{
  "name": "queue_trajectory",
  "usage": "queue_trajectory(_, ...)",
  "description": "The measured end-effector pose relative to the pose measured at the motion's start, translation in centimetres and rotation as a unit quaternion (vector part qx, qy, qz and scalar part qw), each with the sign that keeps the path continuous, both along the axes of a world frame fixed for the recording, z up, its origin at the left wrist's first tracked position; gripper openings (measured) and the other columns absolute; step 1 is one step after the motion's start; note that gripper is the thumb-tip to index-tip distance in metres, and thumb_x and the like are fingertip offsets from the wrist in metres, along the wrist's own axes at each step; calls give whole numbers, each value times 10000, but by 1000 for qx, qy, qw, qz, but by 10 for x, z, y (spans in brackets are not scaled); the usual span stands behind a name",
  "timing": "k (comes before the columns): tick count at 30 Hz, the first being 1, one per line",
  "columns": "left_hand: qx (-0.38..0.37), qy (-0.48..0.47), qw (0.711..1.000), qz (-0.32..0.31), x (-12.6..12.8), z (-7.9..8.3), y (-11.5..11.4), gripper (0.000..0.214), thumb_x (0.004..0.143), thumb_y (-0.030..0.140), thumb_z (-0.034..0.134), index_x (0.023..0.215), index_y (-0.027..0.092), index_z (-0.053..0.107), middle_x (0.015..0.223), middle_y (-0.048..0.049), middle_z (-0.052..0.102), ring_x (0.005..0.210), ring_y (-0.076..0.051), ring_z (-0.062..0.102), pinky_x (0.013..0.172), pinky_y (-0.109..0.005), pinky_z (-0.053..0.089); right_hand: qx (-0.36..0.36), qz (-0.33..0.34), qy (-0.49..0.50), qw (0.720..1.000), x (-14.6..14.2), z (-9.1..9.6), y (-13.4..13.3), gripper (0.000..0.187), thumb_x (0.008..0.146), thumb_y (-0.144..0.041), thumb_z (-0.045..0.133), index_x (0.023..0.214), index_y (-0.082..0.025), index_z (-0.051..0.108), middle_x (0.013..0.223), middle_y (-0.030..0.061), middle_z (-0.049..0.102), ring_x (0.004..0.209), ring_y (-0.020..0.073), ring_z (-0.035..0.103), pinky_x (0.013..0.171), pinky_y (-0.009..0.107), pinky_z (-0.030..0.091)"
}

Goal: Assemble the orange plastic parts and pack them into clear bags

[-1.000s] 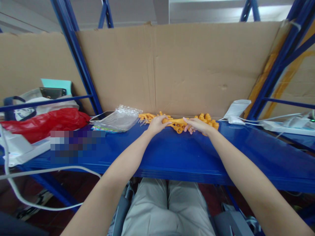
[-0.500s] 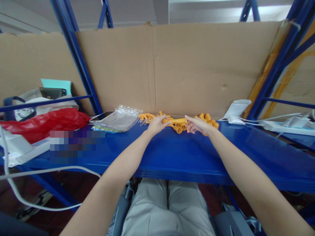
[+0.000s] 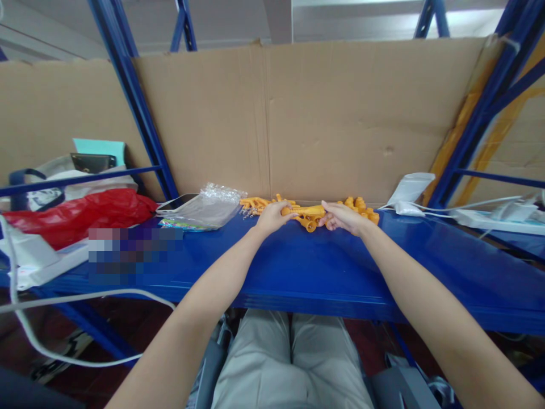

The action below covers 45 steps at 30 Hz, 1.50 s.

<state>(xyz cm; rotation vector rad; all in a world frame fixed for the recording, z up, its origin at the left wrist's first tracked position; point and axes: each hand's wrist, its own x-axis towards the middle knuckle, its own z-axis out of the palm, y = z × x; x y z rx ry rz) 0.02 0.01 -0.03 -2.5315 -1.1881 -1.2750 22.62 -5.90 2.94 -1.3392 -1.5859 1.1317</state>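
Observation:
My left hand (image 3: 272,218) is closed on the left part of a yellow-orange plastic tube (image 3: 307,209), which lies level above the blue tabletop. My right hand (image 3: 343,217) pinches the tube's wider right end between thumb and fingers. Just under and behind it rest more yellow-orange plastic pieces, one with a round hollow end (image 3: 311,225) facing me. To the left of my left hand is a pile of thin yellow-orange pieces (image 3: 256,202) with small metal chains (image 3: 247,212). Short, knobbed yellow-orange pieces (image 3: 360,207) are gathered behind my right hand, which partly hides them.
A tall cardboard sheet (image 3: 332,119) stands along the back of the blue table (image 3: 315,267). Left are a clear plastic bag (image 3: 208,209), a phone (image 3: 181,203), a red bag (image 3: 93,213) and a power strip (image 3: 55,264). A white adapter (image 3: 411,190) with cables stands right.
My right hand's fingers have drawn in slightly around the tube's right end. My left hand keeps its hold, and the tube stays in nearly the same place.

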Motion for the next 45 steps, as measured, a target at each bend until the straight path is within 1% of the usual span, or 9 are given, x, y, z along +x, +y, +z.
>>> queue_trajectory(3,3,-4,1000,3,0,0,-1,230,778,359,725,912,176,694,838,-34,731,762,-181,668,711,-266,478,-4,34,14,999,1,3,-5,206,989,-374,435,955,-177,485,705,49,653,521,81,497,557,238,383)
queue_trajectory(5,8,-6,1000,1,0,0,0,237,776,371,723,908,177,692,835,-32,728,762,-180,667,707,-263,474,-6,34,2,999,1,3,-5,228,986,-372,442,900,-169,502,661,44,634,494,70,465,534,233,361)
queue_trajectory(12,19,-5,1000,-9,0,-1,3,256,792,428,691,882,188,686,792,-13,714,729,-170,655,692,-259,469,11,1,-47,999,4,-8,11,616,839,-769,338,693,-208,548,563,65,541,456,98,418,443,255,293)
queue_trajectory(17,13,-3,1000,-9,0,-1,3,247,787,404,703,894,182,689,813,-26,719,749,-177,662,704,-265,472,13,-7,-31,999,6,-13,17,661,754,-843,373,806,-216,574,532,70,531,464,126,441,445,266,307)
queue_trajectory(23,11,-8,1000,0,-1,0,1,224,778,373,719,894,183,695,872,-39,734,810,-192,677,738,-270,479,37,13,10,999,4,-12,15,534,809,-723,506,924,-202,525,664,66,600,451,89,432,443,252,312)
queue_trajectory(28,-2,-9,1000,9,-4,2,0,242,787,393,707,896,178,686,804,-28,726,740,-182,671,679,-255,469,62,54,2,997,6,-10,10,493,741,-646,667,948,-229,505,698,20,598,493,88,446,465,233,330)
queue_trajectory(37,15,-11,1000,7,0,5,-4,274,793,417,701,923,177,688,858,-36,730,756,-168,663,720,-253,473,43,-17,-46,998,3,-10,13,649,740,-846,392,764,-220,559,510,53,509,444,130,439,418,261,318)
queue_trajectory(40,12,-12,1000,10,-1,4,-4,271,793,420,699,919,181,689,867,-35,731,763,-174,665,730,-261,476,33,-22,-36,999,-1,-8,9,640,767,-821,395,830,-208,568,548,72,564,413,119,434,389,261,308)
queue_trajectory(45,6,-11,1000,10,-2,4,-3,248,795,414,696,894,187,687,889,-30,732,800,-185,669,744,-267,478,40,18,-39,998,-5,-4,-1,549,818,-716,496,1059,-224,533,771,83,684,444,100,481,401,234,343)
